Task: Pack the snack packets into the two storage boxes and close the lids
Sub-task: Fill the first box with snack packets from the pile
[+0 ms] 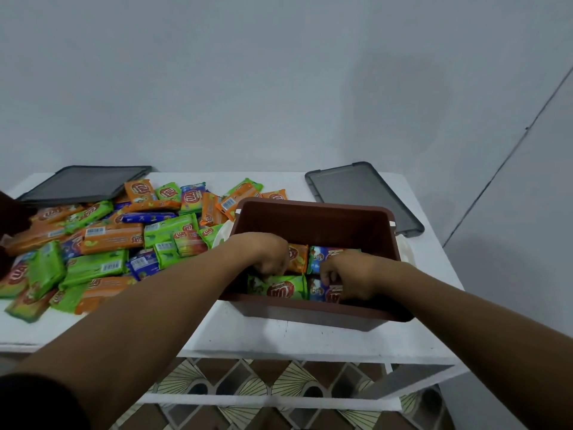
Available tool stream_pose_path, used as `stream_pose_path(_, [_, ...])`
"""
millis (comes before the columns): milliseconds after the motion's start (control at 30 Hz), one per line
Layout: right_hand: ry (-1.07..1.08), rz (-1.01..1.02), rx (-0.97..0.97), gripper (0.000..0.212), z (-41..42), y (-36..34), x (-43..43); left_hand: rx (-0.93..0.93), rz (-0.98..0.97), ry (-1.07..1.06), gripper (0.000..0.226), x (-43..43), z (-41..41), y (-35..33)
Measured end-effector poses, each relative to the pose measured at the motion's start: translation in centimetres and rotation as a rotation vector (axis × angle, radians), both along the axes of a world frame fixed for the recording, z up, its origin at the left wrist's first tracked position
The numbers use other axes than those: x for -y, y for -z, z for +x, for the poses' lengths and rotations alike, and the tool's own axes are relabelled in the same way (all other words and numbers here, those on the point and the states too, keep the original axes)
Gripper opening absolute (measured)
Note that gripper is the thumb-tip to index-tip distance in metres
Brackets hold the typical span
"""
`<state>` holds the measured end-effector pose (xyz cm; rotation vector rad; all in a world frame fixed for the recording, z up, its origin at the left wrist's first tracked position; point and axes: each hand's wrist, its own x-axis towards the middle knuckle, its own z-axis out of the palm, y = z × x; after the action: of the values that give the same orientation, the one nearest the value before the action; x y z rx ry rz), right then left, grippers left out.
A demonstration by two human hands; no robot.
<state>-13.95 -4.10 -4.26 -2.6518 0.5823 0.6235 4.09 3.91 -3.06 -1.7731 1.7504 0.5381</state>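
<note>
A brown storage box (313, 218) stands open on the white table, right of centre. Both hands reach down into it. My left hand (268, 257) has its fingers curled on a green snack packet (279, 288) lying at the box's near side. My right hand (350, 274) grips a blue packet (321, 291) beside it. An orange packet (298, 257) and another blue packet (319, 254) lie further back in the box. A heap of several green, orange and blue packets (102, 240) covers the table's left half. Only one box is fully in view.
Two dark grey lids lie flat at the back: one at the left (80, 184), one at the right (362, 193). A dark object (12, 218) is cut off by the left frame edge. The table's front edge (279, 349) is near, with patterned floor below.
</note>
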Motion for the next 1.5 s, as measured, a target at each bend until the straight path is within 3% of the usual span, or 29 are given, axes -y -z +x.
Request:
stream_pose_path(167, [-0.03,-0.01,0.006,0.03,0.0,0.3,0.4,-0.112,0.037,-0.075,0.028,-0.1,0.6,0.3])
stream_pose_path(433, [0.015,0.051,-0.003,0.035,0.6,-0.4,0.5,-0.318,-0.258,-0.147,0.022,-1.4,1.1,-0.1])
stream_pose_path(600, [0.133,0.041,0.29,0.006,3.2,-6.5,0.0,-0.682,-0.604,-0.314,0.005,-5.0,4.4,-5.9])
stream_pose_path(700, [0.172,0.047,0.505,0.008,6.5,-9.5,-1.3,-0.752,-0.71,-0.405,0.005,-7.8,8.7,-9.2])
stream_pose_path(867, [0.185,0.062,0.712,0.003,13.7,-10.9,-4.4,-0.604,-0.801,-0.487,0.007,-12.6,16.9,-11.7])
stream_pose_path(1100, [0.18,0.111,0.684,0.003,23.8,-9.1,-7.8,-0.435,-0.815,-0.56,0.011,-17.0,25.7,-10.4])
stream_pose_path(1300, [0.191,0.097,0.638,0.009,31.4,-6.3,-9.4,-0.198,-0.628,-0.444,0.012,-18.3,30.6,-6.2])
stream_pose_path(1433, [0.183,0.004,0.561,0.012,35.4,-3.9,-9.7,-0.138,-0.417,-0.407,0.04,-18.3,31.7,-2.9])
stream_pose_path(1500, [0.188,-0.036,0.506,0.027,36.8,-2.6,-9.6,-0.146,-0.352,-0.403,0.056,-18.2,31.6,-1.6])
